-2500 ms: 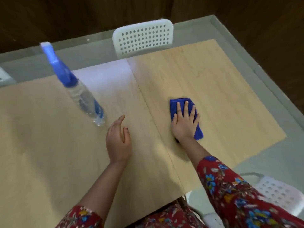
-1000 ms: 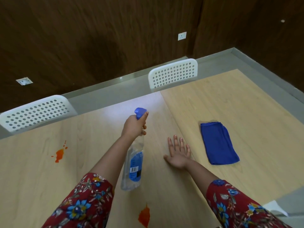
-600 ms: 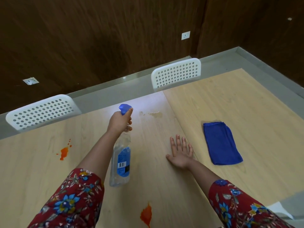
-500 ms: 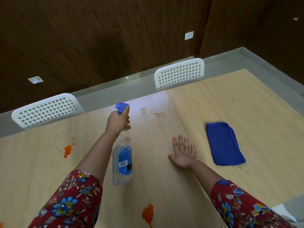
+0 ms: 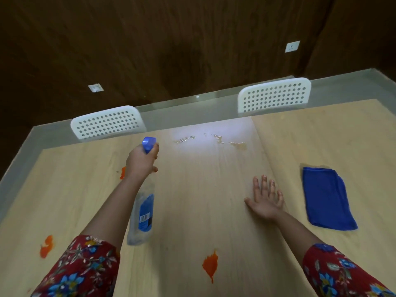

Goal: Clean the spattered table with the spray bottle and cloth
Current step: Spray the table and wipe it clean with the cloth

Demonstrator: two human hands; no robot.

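While the left grip (image 5: 142, 162) is clamped round the neck of the spray bottle (image 5: 143, 213), nozzle aimed ahead over the table (image 5: 203, 189), the right grip (image 5: 265, 202) lies flat, fingers spread, holding nothing. Spraying step, I'd say. Orange spatter (image 5: 211, 266) sits unwiped nearer than both grips. The cloth (image 5: 327, 202) lies just right of the flat grip. Next call: aim at a spatter, then take up the cloth.
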